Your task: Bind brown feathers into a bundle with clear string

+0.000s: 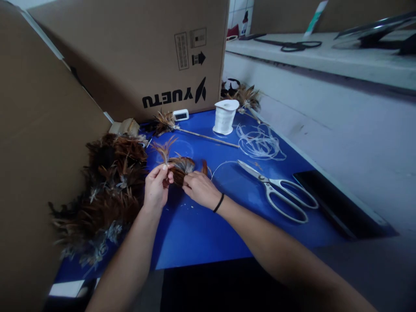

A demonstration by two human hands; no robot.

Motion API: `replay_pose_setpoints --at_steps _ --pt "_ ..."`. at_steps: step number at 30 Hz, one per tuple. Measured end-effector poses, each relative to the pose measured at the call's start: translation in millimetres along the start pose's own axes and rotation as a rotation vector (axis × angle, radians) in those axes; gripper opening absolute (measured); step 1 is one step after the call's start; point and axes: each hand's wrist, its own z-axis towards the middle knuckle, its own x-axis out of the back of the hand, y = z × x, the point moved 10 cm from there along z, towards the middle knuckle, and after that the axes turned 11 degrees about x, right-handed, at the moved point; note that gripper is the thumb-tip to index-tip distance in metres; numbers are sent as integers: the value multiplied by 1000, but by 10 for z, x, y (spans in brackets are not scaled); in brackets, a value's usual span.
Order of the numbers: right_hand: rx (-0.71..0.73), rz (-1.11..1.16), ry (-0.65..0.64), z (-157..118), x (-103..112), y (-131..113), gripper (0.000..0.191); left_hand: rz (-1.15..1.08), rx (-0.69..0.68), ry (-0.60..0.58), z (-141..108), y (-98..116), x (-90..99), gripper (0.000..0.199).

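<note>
My left hand (157,184) pinches the base of a small tuft of brown feathers (164,149) between thumb and fingertips, and the tips fan upward. Beside it, my right hand (201,188), with a black band on its wrist, is closed with its fingertips at a bunch of brown and grey feathers (183,165) lying on the blue table. Its fingers partly cover that bunch. A thin clear strand (222,164) runs from near the right hand toward the scissors (276,188), which lie slightly apart on the table.
Feather bundles (113,186) are heaped at the left. Behind my hands lie a feather-tipped stick (208,138), a white spool (225,117), tangled clear strips (260,142) and a small digital display (181,115). A cardboard box (136,52) walls the back; a dark flat device (338,203) lies right.
</note>
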Motion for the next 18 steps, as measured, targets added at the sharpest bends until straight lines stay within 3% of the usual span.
replay_pose_setpoints --at_steps 8,11,14,18 --pt "-290 720 223 -90 123 416 4 -8 -4 14 -4 0 7 12" --pt "-397 983 279 -118 64 472 17 1 -3 13 -5 -10 -4 14" --pt "-468 1086 310 -144 32 496 29 22 26 5 -6 -55 -28 15" --pt "-476 1133 342 -146 32 515 25 54 60 -21 -13 -119 -69 18"
